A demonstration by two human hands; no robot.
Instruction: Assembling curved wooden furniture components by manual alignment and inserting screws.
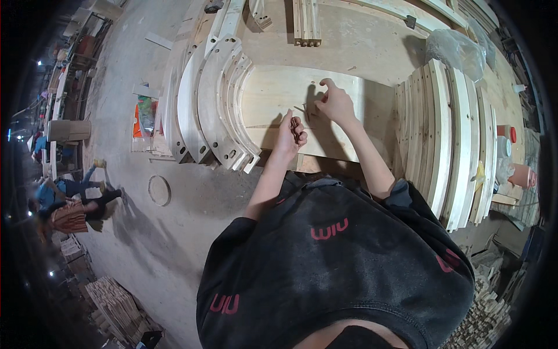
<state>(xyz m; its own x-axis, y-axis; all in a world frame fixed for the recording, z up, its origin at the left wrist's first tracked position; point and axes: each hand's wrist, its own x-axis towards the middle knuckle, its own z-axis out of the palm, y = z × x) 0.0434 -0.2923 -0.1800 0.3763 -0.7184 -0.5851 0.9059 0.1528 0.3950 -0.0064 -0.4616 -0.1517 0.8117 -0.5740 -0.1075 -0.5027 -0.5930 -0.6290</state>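
Note:
A pale wooden board (279, 87) lies in front of me on the worktable. Over its middle, my left hand (288, 135) is closed around several small dark reddish-brown pieces (296, 129), too small to tell their kind. My right hand (336, 104) hovers just right of it, palm turned toward the board. Its thumb and forefinger are apart, and nothing shows between them. A short thin rod-like piece (300, 109) appears between the two hands, close to the board, with dark shadows around it.
Curved wooden frame parts with holes (218, 99) stand stacked at the left. More curved slats (433, 139) stand in a row at the right. Wooden bars (306, 23) and a clear plastic bag (456, 52) lie farther back. Another person (72, 198) is at the far left.

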